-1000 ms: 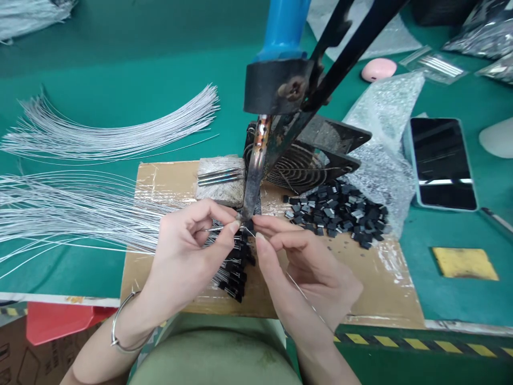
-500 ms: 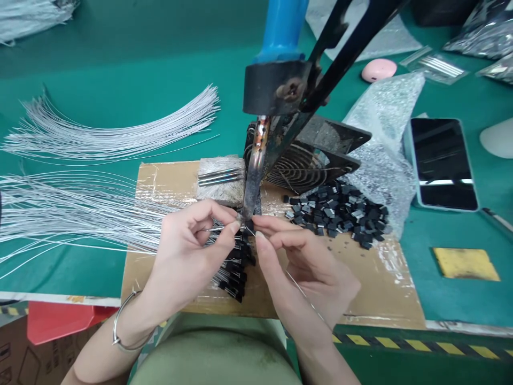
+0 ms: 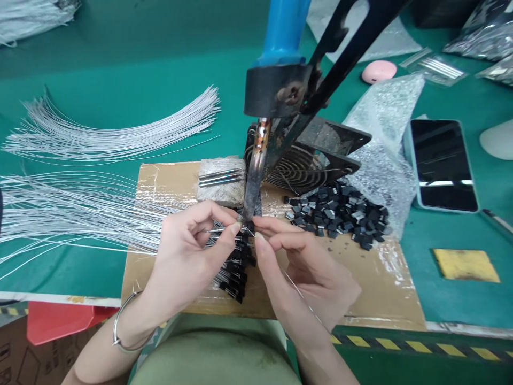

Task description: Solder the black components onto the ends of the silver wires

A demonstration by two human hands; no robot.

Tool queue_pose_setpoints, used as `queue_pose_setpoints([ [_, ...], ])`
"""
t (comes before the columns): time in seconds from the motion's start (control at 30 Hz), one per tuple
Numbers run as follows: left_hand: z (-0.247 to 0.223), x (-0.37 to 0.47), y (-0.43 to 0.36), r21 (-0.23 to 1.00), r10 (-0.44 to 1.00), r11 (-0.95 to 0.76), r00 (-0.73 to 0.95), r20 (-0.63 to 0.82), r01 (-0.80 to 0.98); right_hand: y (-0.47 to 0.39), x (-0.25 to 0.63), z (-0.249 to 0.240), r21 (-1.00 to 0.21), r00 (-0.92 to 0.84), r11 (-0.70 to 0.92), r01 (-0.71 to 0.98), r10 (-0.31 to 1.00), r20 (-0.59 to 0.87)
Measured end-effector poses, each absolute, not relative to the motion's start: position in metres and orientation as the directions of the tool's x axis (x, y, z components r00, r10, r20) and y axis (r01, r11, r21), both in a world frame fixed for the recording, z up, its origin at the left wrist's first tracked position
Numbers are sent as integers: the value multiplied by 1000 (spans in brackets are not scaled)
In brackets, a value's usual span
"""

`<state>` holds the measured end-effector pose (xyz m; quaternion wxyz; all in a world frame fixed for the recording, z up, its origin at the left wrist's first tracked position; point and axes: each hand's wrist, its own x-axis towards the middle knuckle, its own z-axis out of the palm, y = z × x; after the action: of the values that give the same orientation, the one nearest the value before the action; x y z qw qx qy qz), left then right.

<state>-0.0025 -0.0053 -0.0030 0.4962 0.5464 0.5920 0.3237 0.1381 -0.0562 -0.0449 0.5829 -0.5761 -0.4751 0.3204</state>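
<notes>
A soldering iron (image 3: 253, 184) with a blue handle points down from its stand, its tip between my hands. My left hand (image 3: 196, 248) is closed, thumb and forefinger pinching a thin wire (image 3: 216, 230) just below the tip. At the wire's end is a small black connector (image 3: 249, 229), close to the right fingertips. My right hand (image 3: 304, 262) is closed too, holding a thin solder wire (image 3: 298, 291) that runs across its palm towards the tip. Below the fingers lie several wires with black connectors (image 3: 234, 275), partly hidden by my left hand.
A cardboard sheet (image 3: 360, 294) covers the green table. Loose black connectors (image 3: 340, 214) are heaped at right, before a fan (image 3: 304, 166). White wire bundles (image 3: 120, 136) lie left. A solder-stained pad (image 3: 220, 195), a phone (image 3: 443, 160) and a yellow sponge (image 3: 465, 264) lie around.
Hardly anything differs. Both hands keep their pinch at the iron tip, and the view has shifted very slightly.
</notes>
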Motion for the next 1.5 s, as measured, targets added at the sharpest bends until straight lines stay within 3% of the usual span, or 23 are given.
queue_pose_setpoints([
  [1.5,-6,-4,-8,931,974,151,110,-197,331,-56,136,-51,-903,333,238,359,871,361],
])
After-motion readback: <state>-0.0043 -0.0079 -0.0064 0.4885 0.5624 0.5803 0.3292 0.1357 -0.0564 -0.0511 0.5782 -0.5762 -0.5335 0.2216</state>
